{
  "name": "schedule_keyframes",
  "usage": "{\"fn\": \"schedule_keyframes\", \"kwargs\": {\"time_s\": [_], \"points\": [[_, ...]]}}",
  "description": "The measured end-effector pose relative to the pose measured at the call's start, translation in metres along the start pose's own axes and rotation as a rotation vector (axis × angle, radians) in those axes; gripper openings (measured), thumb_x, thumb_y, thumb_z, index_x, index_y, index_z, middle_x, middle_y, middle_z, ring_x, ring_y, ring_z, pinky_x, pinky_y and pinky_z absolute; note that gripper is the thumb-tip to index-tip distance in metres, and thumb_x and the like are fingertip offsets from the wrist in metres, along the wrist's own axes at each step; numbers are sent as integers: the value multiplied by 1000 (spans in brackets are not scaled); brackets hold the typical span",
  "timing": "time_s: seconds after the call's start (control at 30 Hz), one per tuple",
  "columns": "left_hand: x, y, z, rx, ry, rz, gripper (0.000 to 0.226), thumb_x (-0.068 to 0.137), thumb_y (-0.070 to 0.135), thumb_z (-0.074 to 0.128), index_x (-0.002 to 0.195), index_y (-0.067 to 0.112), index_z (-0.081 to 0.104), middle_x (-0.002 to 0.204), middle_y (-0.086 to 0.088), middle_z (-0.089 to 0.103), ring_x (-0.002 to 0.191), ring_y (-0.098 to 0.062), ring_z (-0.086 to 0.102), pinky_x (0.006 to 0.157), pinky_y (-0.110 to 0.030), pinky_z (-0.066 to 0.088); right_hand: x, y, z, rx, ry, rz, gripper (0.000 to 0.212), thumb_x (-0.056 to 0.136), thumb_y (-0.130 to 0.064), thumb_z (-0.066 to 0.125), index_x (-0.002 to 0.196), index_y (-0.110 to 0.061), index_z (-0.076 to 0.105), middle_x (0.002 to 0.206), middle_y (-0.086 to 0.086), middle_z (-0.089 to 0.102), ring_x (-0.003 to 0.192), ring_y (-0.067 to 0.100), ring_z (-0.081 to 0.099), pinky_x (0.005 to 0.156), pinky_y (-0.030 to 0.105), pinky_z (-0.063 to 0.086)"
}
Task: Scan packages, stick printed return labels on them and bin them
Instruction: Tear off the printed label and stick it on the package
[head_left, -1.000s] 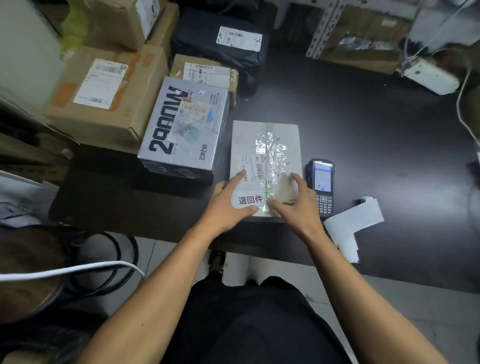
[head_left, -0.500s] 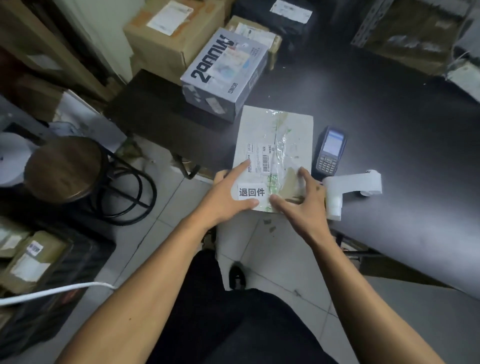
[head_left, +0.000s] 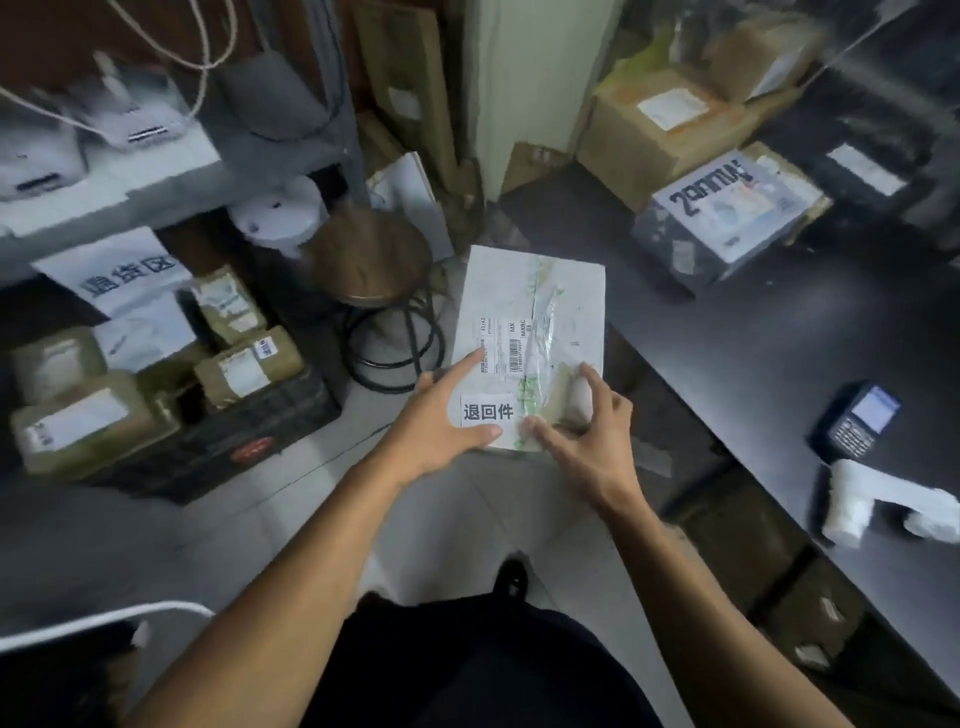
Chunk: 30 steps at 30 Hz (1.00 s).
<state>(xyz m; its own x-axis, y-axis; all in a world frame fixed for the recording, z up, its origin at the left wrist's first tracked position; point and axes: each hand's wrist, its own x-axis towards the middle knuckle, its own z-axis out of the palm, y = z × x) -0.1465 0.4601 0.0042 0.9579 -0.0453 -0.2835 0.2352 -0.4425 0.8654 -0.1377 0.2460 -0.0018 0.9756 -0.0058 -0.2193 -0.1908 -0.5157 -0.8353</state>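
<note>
Package (head_left: 535, 317) with the return label (head_left: 487, 413) is gripped by both your hands, left hand (head_left: 441, 421) and right hand (head_left: 587, 436), right of the black crate (head_left: 260, 431).

Bare forearms without sleeves, black clothing (head_left: 467, 670) on the lap, one black shoe (head_left: 511, 577).

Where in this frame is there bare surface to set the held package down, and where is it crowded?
Bare dark table lies between the grey printed box and the handheld scanner. The black crate at left is crowded with brown parcels. Both hands, left hand and right hand, hold the white package.
</note>
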Motion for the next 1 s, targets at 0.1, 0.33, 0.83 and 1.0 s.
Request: {"fn": "schedule_keyframes", "kwargs": {"time_s": [0.1, 0.33, 0.83, 1.0], "points": [[-38, -43, -62, -39, 85, -70, 92, 77, 31, 83, 148, 52, 29, 137, 1, 38, 126, -8, 38, 105, -17, 28, -12, -38, 69, -43, -99, -57, 94, 67, -59, 82, 143, -51, 26, 128, -16, 21, 131, 23, 43, 106, 46, 46], [-122, -133, -171, -155, 272, -196, 91, 79, 35, 80, 147, 59, 24, 141, 7, 38, 131, -9, 30, 103, -24, 31, -38, -112, 206, -113, -345, -181, 90, 76, -39, 83, 147, -43, 27, 130, -5, 24, 123, 0, 40, 84, 2, 43], [-95, -237, -293, -254, 559, -398, 98, 62, 61, 78, 147, 54, 29, 141, 4, 42, 136, -12, 31, 113, -32, 32, 55, -200, 385, -268, -690, -311, 91, 76, -41, 81, 149, -44, 28, 133, -2, 29, 125, 11, 45, 101, 14, 39], [-62, -246, -346, -408, 775, -423, 70, 74, 60, 69, 139, 55, 42, 146, 20, 40, 138, -5, 30, 115, -33, 30, 118, -248, 435, -269, -851, -353, 83, 82, -40, 77, 150, -43, 31, 133, -5, 32, 120, 5, 47, 99, 15, 37]]}}
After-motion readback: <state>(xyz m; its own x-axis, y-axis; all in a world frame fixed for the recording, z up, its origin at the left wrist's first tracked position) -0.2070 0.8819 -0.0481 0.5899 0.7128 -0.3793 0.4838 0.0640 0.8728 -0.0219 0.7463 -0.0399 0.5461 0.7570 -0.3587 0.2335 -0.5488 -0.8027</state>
